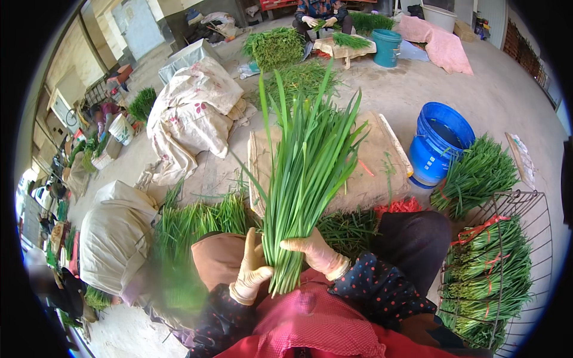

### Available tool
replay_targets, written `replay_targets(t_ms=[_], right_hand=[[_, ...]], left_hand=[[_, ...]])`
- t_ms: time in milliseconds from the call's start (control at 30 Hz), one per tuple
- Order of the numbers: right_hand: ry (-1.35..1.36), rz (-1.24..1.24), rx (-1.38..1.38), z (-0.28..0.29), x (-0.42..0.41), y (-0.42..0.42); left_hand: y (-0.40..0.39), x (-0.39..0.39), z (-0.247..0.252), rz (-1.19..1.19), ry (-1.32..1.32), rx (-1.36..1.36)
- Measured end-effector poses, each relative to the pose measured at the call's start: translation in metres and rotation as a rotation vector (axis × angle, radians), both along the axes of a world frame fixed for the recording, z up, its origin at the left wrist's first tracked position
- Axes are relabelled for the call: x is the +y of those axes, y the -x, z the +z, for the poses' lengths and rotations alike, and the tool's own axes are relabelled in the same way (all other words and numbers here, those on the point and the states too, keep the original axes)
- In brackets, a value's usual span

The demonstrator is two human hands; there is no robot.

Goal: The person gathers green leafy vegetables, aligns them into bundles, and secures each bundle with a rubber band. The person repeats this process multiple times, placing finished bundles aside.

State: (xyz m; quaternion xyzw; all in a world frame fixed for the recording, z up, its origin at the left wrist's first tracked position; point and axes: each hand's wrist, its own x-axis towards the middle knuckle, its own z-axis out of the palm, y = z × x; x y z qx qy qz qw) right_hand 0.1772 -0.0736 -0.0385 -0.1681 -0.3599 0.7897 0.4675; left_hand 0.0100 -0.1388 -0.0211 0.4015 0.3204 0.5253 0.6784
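Upright before me stands a bunch of long green leafy stalks, which look like garlic chives, with their pale cut ends low near my lap. My right hand, in a pale thin glove, grips the lower stalks with the thumb across the front. At the bunch's left side is my left hand, gloved too, its thumb and fingers spread and the thumb tip against the stalks. Behind the bunch lies a low work surface covered in brown sackcloth. Loose greens lie by my left knee.
To the right are a blue bucket of water, a pile of greens and a wire basket holding tied bundles. Red ties lie by my right knee. Cloth-covered heaps stand left. Another person sits opposite, handling greens.
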Motion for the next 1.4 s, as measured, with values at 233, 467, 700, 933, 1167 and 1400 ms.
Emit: replay_targets(t_ms=[233, 467, 700, 933, 1167, 1400], right_hand=[[-0.051, 0.358, -0.204, 0.021, -0.021, -0.018], [-0.112, 0.382, -0.174, 0.021, -0.015, -0.012], [0.008, 0.463, -0.096, 0.042, -0.017, -0.002], [-0.298, 0.509, -0.44, 0.055, -0.026, -0.035], [-0.385, -0.1, -0.567, 0.128, -0.011, -0.131], [-0.43, -0.081, -0.536, 0.151, 0.024, -0.105]], left_hand=[[0.015, -0.019, -0.046, -0.583, 0.126, -0.09], [0.014, -0.02, -0.017, -0.501, 0.285, -0.321], [0.02, -0.029, -0.026, -0.313, 0.333, -0.28], [0.025, -0.027, -0.025, -0.313, 0.276, -0.393], [0.029, -0.03, -0.037, -0.373, 0.207, -0.477], [0.021, -0.038, -0.018, -0.281, 0.287, -0.39]])
